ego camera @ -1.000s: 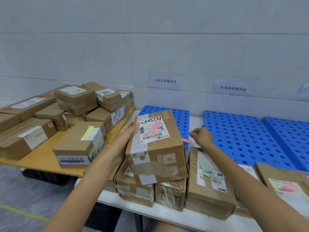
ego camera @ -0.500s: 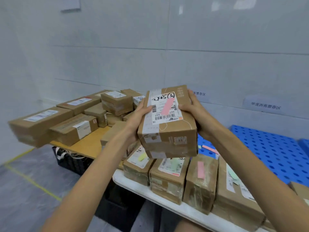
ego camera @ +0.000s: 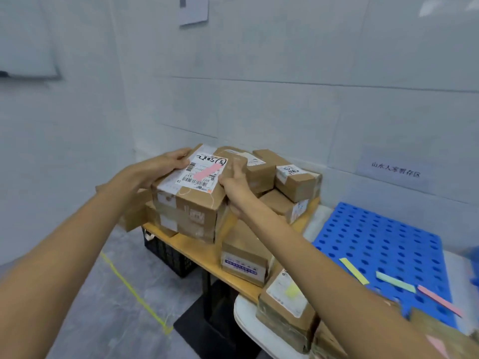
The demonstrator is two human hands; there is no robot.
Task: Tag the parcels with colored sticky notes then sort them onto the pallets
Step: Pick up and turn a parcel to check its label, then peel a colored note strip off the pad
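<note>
Gripping a brown cardboard parcel (ego camera: 193,203), pink sticky note (ego camera: 207,173) on its white label, over the wooden counter (ego camera: 204,252) before heaped parcels (ego camera: 293,182), with fingers of left hand (ego camera: 158,168) curled over the far corner and fingers of right hand (ego camera: 233,186) clamping the right edge. Blue perforated pallet (ego camera: 375,237) alongside.

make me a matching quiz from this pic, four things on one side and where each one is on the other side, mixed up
Things
1. brown cardboard parcel with the pink sticky note
2. black plastic crate
3. loose green sticky strip
4. brown cardboard parcel with the yellow sticky note

Places
a. on the blue perforated plastic pallet
b. under the wooden table
c. gripped between the left hand and the right hand
d. on the corner of the white table

Pairs: 1-c, 2-b, 3-a, 4-d
</note>
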